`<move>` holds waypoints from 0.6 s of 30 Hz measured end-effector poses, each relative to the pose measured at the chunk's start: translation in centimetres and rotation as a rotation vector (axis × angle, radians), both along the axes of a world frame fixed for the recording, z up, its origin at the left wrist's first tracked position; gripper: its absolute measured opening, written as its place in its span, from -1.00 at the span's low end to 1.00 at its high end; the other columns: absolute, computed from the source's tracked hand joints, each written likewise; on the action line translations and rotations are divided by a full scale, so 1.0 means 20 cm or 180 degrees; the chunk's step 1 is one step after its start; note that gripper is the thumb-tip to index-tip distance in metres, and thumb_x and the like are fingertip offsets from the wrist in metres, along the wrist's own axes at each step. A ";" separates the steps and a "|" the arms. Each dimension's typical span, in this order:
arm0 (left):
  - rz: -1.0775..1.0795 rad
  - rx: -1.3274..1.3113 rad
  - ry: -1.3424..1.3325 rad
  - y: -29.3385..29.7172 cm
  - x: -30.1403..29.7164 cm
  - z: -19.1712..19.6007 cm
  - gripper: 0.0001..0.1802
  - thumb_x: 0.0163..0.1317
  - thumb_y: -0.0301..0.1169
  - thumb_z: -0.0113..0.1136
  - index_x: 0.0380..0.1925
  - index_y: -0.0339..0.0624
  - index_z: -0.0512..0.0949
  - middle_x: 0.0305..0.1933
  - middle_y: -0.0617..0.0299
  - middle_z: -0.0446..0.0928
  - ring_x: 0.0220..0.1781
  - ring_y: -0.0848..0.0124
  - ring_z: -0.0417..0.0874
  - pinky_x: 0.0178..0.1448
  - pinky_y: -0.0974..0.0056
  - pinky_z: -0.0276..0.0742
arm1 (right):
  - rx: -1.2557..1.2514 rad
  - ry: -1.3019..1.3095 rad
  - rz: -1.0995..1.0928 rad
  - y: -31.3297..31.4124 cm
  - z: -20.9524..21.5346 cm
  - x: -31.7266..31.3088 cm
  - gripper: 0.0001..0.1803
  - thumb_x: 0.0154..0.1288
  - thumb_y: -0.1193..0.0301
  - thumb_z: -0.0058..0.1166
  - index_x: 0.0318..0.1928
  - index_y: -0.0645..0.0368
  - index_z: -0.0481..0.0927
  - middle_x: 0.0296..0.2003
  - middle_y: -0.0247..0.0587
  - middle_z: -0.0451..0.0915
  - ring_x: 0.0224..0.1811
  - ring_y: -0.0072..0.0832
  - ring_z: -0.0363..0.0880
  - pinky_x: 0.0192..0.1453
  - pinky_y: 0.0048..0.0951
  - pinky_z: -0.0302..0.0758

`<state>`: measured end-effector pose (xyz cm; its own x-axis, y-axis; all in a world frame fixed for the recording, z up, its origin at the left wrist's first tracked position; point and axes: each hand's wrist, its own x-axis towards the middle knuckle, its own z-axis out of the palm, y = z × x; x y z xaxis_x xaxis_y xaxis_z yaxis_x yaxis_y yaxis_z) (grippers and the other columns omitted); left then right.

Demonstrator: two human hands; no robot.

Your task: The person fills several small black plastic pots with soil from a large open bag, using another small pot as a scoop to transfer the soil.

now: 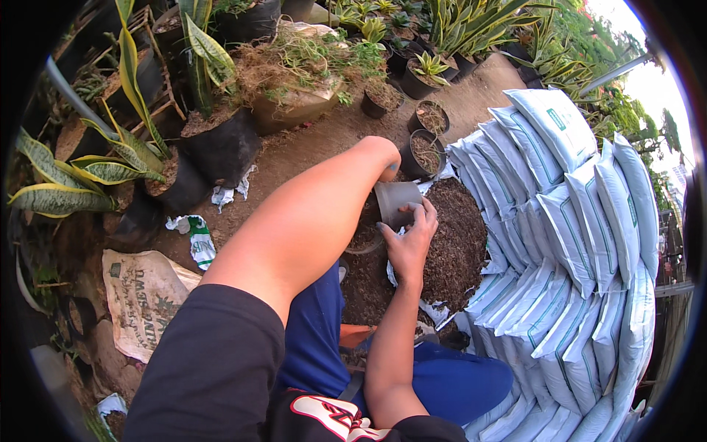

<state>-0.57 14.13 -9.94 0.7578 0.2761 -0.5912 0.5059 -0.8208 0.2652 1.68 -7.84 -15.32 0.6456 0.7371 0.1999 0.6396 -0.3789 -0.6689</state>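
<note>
A grey plastic plant pot (398, 200) is tilted over the dark soil, in the middle of the view. My right hand (409, 239) grips it, thumb on the near side and fingers round the right side. My bent left arm reaches over from the lower left, and its hand is hidden behind the arm and pot. Just below the pot, a round rim (364, 251) shows of another container with soil in it. A heap of loose brown potting mix (454, 239) lies directly right of my right hand.
White sacks (549, 309) are stacked high along the right. Small black pots (425, 153) stand beyond the heap. Potted snake plants (136, 158) and a sack topped with weeds (298, 92) line the left and back. A printed woven sack (147, 298) lies at left.
</note>
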 end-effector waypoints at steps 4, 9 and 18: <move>0.0040 -0.0118 0.0324 0.03 0.02 -0.05 -0.51 0.14 -0.47 0.09 0.09 0.05 0.71 -0.08 0.02 0.76 -0.11 0.12 0.77 -0.03 0.05 0.65 | -0.0006 -0.0093 0.0075 0.00 0.04 0.00 -0.43 -0.15 0.52 0.52 -0.06 0.21 0.55 0.38 0.13 0.32 0.42 0.11 0.26 0.49 0.00 0.28; -0.0037 -0.0032 0.0658 0.02 -0.01 -0.14 -0.59 0.04 -0.48 0.11 -0.10 -0.09 0.77 -0.14 -0.01 0.76 -0.18 0.15 0.77 -0.10 0.02 0.64 | -0.0156 -0.0144 0.0070 -0.04 0.09 0.05 -0.43 -0.15 0.50 0.54 -0.06 0.18 0.56 0.40 0.12 0.32 0.43 0.10 0.27 0.50 -0.01 0.29; -0.1014 0.0218 0.1240 -0.13 -0.22 -0.42 -0.82 -0.03 -0.39 0.27 -0.42 0.05 0.81 -0.34 0.00 0.73 -0.27 0.07 0.76 -0.12 0.07 0.66 | 0.0021 0.0217 0.0107 -0.18 0.09 0.21 -0.45 -0.18 0.49 0.53 -0.11 0.16 0.54 0.36 0.05 0.38 0.40 0.07 0.32 0.49 -0.05 0.31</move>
<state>-4.95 11.46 -18.25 0.5376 0.1151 -0.8353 0.2782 -0.9594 0.0468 5.80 -11.51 -13.46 0.6329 0.7573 0.1611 0.6047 -0.3535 -0.7137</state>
